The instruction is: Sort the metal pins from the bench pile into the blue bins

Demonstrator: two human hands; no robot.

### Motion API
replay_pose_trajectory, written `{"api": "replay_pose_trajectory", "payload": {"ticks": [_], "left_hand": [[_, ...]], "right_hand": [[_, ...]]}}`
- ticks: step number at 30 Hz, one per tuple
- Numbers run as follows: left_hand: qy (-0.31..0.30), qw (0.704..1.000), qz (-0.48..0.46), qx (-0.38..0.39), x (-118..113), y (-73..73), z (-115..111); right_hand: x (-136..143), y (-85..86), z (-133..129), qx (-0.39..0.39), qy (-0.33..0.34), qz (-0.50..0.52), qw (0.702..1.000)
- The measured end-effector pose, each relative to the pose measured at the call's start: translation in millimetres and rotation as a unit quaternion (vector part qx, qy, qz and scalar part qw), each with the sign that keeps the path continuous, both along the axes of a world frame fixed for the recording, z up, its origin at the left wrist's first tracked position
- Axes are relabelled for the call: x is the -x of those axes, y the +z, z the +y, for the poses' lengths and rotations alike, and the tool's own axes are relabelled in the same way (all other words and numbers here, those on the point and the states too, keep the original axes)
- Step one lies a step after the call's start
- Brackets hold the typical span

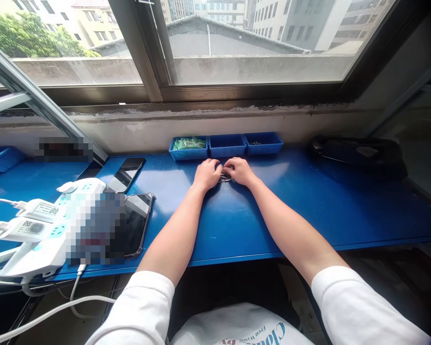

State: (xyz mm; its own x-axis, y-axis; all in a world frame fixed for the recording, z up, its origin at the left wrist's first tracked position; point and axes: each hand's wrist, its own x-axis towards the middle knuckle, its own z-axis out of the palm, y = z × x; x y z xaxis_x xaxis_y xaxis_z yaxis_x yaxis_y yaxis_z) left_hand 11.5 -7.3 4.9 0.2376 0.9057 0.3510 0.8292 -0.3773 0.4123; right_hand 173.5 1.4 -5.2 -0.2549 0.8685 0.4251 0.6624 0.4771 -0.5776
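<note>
My left hand (207, 174) and my right hand (239, 171) are close together above the blue table, just in front of the bins. Between and below their fingertips lies a small cluster of thin dark pieces (224, 178), too small to name. Both hands are closed, fingers curled in towards the thumbs at the pile. Whatever is pinched there is hidden by the fingers.
Behind my hands stand a blue bin of green packets (188, 152), a middle blue bin (227, 146) and a right blue bin (264, 146) with small dark parts. Phones (127, 175) and a white power strip (53, 244) lie left; a black bag (359, 155) lies right.
</note>
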Motion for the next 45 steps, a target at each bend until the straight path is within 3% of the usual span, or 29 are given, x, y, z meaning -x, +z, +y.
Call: {"api": "replay_pose_trajectory", "payload": {"ticks": [5, 12, 16, 22, 28, 39, 43, 45], "left_hand": [[-0.091, 0.99, -0.101, -0.038, 1.3, 5.3, -2.6], [-0.109, 0.98, -0.162, -0.04, 1.4, 4.2, -2.4], [-0.096, 0.983, -0.152, -0.041, 1.8, 3.6, -1.6], [-0.055, 0.987, -0.147, -0.038, 2.7, 5.6, -2.4], [-0.067, 0.983, -0.161, -0.05, 3.6, 3.0, 0.0], [-0.051, 0.988, -0.147, -0.022, 3.6, 0.6, 0.9], [-0.046, 0.988, -0.144, -0.016, 3.7, 0.3, 0.7], [-0.026, 0.988, -0.153, -0.016, 4.1, -0.3, 1.9]], "right_hand": [[0.9, 3.7, -4.2, -0.002, 0.0, 0.08, 0.997], [7.0, 11.8, -9.9, 0.007, -0.058, 0.2, 0.978], [8.7, 14.3, -12.3, 0.017, -0.06, 0.234, 0.97], [6.5, 9.6, -9.5, 0.02, -0.001, 0.244, 0.97], [5.3, 5.9, -4.5, 0.061, 0.006, 0.297, 0.953], [2.2, 15.4, -13.2, 0.113, 0.031, 0.347, 0.93], [0.2, 13.9, -13.1, 0.102, 0.027, 0.329, 0.938], [-2.5, 13.8, -10.9, 0.066, -0.005, 0.293, 0.954]]}}
